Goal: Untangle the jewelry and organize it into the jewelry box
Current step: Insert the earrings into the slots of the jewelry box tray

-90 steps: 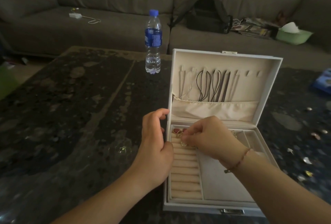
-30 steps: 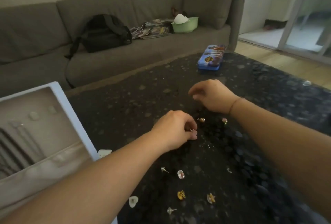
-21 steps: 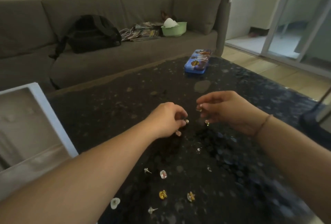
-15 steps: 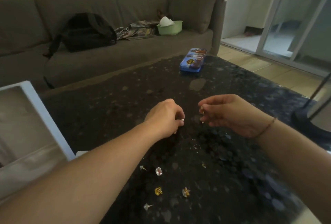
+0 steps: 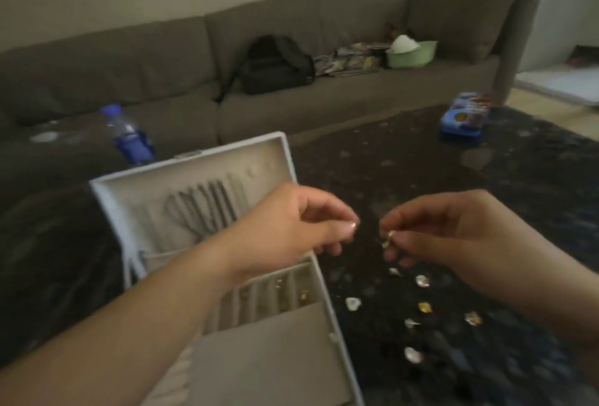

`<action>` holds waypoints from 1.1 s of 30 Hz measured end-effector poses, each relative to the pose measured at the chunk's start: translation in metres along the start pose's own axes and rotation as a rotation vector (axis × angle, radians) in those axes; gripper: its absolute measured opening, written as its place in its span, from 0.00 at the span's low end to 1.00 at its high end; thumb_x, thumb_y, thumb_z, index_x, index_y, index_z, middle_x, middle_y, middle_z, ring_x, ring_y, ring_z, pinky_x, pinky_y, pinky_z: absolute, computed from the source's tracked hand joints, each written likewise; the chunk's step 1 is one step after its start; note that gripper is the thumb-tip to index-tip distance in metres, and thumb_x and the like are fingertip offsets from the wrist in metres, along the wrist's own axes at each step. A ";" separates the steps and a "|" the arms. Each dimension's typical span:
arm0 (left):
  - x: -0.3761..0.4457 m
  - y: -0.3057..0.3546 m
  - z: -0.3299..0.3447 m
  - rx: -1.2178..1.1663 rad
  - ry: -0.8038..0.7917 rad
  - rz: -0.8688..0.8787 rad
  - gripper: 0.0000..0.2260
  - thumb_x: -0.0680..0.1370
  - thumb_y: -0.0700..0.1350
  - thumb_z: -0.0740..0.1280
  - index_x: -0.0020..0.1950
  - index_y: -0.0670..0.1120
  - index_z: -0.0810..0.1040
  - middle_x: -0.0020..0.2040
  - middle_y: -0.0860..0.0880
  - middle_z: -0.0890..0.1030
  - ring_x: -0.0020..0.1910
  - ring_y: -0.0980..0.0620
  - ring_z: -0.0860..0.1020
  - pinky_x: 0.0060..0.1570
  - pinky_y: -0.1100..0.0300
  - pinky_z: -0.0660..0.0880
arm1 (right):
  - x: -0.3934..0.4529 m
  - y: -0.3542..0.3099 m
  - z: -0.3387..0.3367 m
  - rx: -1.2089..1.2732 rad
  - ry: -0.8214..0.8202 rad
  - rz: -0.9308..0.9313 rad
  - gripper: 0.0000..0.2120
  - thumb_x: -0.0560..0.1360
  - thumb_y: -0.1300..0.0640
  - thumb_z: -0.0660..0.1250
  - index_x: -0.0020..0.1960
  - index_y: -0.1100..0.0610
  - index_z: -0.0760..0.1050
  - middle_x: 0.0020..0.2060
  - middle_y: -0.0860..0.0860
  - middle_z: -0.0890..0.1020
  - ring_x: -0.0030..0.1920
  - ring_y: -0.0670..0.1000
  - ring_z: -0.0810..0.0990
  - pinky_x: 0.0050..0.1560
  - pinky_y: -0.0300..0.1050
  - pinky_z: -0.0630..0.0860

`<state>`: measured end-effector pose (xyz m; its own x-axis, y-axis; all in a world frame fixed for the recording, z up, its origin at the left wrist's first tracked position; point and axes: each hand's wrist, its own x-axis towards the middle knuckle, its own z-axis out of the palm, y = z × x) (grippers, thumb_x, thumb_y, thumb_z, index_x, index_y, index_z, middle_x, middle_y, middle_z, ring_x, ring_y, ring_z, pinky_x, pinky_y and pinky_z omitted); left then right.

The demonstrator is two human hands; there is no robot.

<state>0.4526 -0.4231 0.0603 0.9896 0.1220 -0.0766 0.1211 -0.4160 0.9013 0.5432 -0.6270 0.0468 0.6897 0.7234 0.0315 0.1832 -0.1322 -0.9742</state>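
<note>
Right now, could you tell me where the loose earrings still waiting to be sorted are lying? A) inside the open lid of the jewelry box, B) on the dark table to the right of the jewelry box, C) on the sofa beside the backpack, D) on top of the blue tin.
B: the loose earrings lie scattered on the dark table, right of the open jewelry box.

Glossy, speckled dark stone table [image 5: 486,198]; jewelry box [image 5: 288,159] lined in matt, cloth-like beige; shiny metallic earrings [image 5: 424,307] at five o'clock; matt fabric sofa [image 5: 162,58].
</note>
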 end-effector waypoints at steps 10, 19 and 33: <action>-0.117 -0.068 -0.083 0.349 0.255 -0.084 0.08 0.73 0.42 0.75 0.47 0.56 0.86 0.45 0.59 0.84 0.43 0.56 0.81 0.44 0.62 0.79 | 0.017 -0.021 0.121 -0.554 -0.219 -0.129 0.08 0.73 0.53 0.73 0.40 0.40 0.79 0.37 0.33 0.81 0.40 0.34 0.79 0.39 0.26 0.71; -0.118 -0.099 -0.056 0.530 0.330 0.007 0.07 0.72 0.47 0.75 0.48 0.57 0.85 0.40 0.61 0.82 0.44 0.66 0.78 0.42 0.71 0.74 | 0.047 0.008 0.173 -0.690 -0.195 -0.217 0.10 0.74 0.55 0.72 0.52 0.44 0.82 0.42 0.38 0.82 0.43 0.40 0.80 0.49 0.40 0.79; -0.122 -0.116 -0.059 0.663 0.327 0.100 0.03 0.73 0.48 0.73 0.45 0.56 0.82 0.42 0.61 0.77 0.46 0.61 0.76 0.46 0.64 0.75 | 0.055 -0.005 0.163 -0.905 -0.162 -0.368 0.11 0.78 0.55 0.66 0.54 0.39 0.78 0.38 0.34 0.76 0.34 0.36 0.73 0.42 0.31 0.75</action>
<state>0.3131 -0.3366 -0.0102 0.9372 0.2740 0.2158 0.1561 -0.8828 0.4430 0.4662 -0.4764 0.0171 0.3906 0.8984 0.2007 0.8794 -0.2997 -0.3698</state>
